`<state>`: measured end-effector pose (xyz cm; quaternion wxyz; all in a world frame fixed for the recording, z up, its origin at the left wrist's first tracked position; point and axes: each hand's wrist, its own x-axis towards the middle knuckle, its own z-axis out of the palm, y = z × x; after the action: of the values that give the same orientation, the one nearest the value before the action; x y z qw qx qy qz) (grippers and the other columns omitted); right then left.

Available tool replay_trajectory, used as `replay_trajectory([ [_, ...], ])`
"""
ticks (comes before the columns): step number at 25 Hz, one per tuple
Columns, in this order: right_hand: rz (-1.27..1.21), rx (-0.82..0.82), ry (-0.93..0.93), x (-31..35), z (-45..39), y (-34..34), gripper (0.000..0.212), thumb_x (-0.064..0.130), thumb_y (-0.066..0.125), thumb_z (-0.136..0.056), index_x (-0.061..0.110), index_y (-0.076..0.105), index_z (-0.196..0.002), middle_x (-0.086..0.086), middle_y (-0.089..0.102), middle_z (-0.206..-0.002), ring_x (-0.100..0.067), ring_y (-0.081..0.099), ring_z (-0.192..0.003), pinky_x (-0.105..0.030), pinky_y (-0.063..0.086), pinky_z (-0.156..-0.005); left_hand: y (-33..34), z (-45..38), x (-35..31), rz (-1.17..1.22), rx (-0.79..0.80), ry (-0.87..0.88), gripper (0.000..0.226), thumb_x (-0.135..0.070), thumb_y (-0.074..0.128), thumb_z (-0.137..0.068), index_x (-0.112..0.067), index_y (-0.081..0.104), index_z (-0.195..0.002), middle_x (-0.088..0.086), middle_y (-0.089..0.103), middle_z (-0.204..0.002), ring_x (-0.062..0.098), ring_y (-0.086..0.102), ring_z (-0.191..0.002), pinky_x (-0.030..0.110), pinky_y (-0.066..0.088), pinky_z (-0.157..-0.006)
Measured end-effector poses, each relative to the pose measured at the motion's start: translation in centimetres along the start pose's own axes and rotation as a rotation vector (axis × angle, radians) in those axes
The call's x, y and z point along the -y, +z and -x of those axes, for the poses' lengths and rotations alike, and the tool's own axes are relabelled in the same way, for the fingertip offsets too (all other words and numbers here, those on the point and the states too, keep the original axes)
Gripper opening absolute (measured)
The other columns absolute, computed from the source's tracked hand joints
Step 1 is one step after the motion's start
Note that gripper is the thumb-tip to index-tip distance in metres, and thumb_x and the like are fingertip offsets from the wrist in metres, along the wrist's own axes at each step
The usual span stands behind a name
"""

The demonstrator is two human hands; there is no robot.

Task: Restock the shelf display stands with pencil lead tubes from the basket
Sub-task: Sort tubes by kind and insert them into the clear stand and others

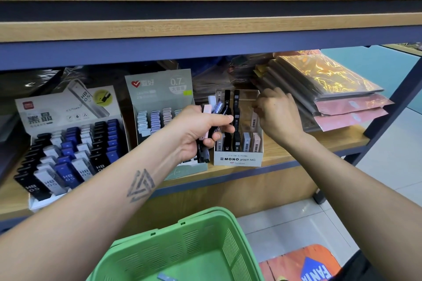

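My left hand (201,128) grips a bundle of pencil lead tubes (214,109), pink, blue and black, just left of the white MONO graph MG display stand (238,159). My right hand (277,113) reaches into the stand's right rear column, fingers curled at a pink tube (254,120); the fingertips are partly hidden. The stand holds black, grey, blue and pink tubes in rows. The green basket (219,219) sits below, with one pale blue tube (165,277) lying at its bottom.
Left on the shelf stand a display of black, white and blue HB 0.5 tubes (68,155) and a grey-green 0.7 display (159,98). Wrapped glossy packs (326,82) are stacked on the right. The upper shelf edge (205,29) overhangs. An orange stool (303,262) stands on the tiled floor.
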<state>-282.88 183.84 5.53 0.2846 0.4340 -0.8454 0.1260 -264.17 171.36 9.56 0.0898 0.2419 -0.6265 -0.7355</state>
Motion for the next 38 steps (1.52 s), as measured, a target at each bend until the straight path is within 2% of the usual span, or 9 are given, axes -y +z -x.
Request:
replay_trajectory([
  [3,-0.391,0.034,0.138,1.5,-0.1,-1.7,0.014,0.014,0.068,-0.090,0.016,0.079,-0.098,-0.001,0.072,-0.101,-0.024,0.062,-0.098,-0.041,0.050,-0.080,0.1,0.3,0.0,0.067,0.056,-0.059,0.018,-0.005,0.066,-0.091,0.003,0.061,-0.106,0.022,0.070,-0.087,0.012,0.044,-0.049,0.015,0.029,-0.034],
  [6,-1.205,0.394,0.300,3.1,-0.1,-4.1,0.016,0.015,0.071,-0.092,0.010,0.077,-0.106,-0.015,0.075,-0.100,-0.020,0.068,-0.093,-0.046,0.054,-0.092,0.0,0.7,0.0,0.127,0.116,-0.091,0.020,-0.006,0.061,-0.094,0.004,0.060,-0.111,0.020,0.070,-0.085,0.012,0.048,-0.051,0.013,0.030,-0.033],
  [9,-1.507,0.618,0.244,3.6,0.3,-5.4,0.027,0.009,0.068,-0.093,-0.001,0.071,-0.117,-0.032,0.068,-0.112,-0.031,0.066,-0.097,-0.048,0.055,-0.095,-0.3,1.0,0.0,0.169,0.161,-0.079,0.023,-0.009,0.054,-0.100,0.001,0.059,-0.120,0.023,0.071,-0.091,0.013,0.054,-0.053,0.014,0.031,-0.031],
  [15,-1.572,0.571,0.281,3.4,0.1,-5.3,0.023,0.004,0.074,-0.082,0.002,0.071,-0.105,-0.013,0.071,-0.088,-0.023,0.068,-0.082,-0.034,0.058,-0.080,-0.5,1.5,-0.4,0.182,0.158,-0.101,0.023,-0.017,0.052,-0.102,0.002,0.061,-0.111,0.022,0.072,-0.091,0.016,0.063,-0.058,0.013,0.032,-0.031],
  [20,-1.620,0.515,0.408,3.1,-0.5,-5.1,0.014,-0.004,0.067,-0.089,0.002,0.068,-0.102,-0.009,0.067,-0.075,-0.017,0.058,-0.064,-0.023,0.048,-0.059,-1.0,1.4,-0.3,0.183,0.154,-0.116,0.019,-0.014,0.052,-0.102,0.002,0.060,-0.106,0.017,0.068,-0.080,0.012,0.051,-0.051,0.013,0.031,-0.031],
  [27,-1.607,0.477,0.394,2.8,-0.6,-5.4,0.019,0.000,0.072,-0.086,-0.001,0.071,-0.105,-0.009,0.072,-0.079,-0.017,0.066,-0.071,-0.022,0.054,-0.064,-0.3,1.0,-0.2,0.134,0.086,-0.089,0.013,-0.008,0.057,-0.099,0.002,0.060,-0.106,0.017,0.069,-0.079,0.009,0.045,-0.046,0.014,0.028,-0.031],
  [30,-1.585,0.280,0.454,1.1,-1.4,-6.0,0.019,-0.002,0.074,-0.083,0.004,0.073,-0.101,-0.013,0.075,-0.088,-0.021,0.072,-0.080,-0.024,0.058,-0.071,-0.3,0.8,-0.7,0.131,0.008,-0.067,0.009,-0.007,0.057,-0.099,0.002,0.059,-0.099,0.019,0.070,-0.079,0.009,0.043,-0.043,0.013,0.028,-0.032],
  [34,-1.287,0.023,0.518,-0.8,-2.6,-5.5,0.021,-0.005,0.075,-0.085,0.000,0.067,-0.104,-0.013,0.071,-0.091,-0.025,0.074,-0.083,-0.026,0.061,-0.072,-0.9,0.6,-1.7,0.162,-0.018,-0.019,0.006,-0.006,0.058,-0.098,0.000,0.058,-0.098,0.011,0.064,-0.067,0.007,0.042,-0.041,0.013,0.027,-0.030],
  [38,-0.906,-0.040,0.410,-0.2,-3.5,-4.0,0.018,0.003,0.077,-0.085,0.006,0.071,-0.102,-0.007,0.073,-0.097,-0.017,0.072,-0.086,-0.027,0.060,-0.075,-1.2,0.5,-2.3,0.172,-0.002,-0.018,0.006,-0.007,0.058,-0.098,-0.002,0.058,-0.096,0.009,0.063,-0.067,0.006,0.041,-0.040,0.012,0.026,-0.030],
])
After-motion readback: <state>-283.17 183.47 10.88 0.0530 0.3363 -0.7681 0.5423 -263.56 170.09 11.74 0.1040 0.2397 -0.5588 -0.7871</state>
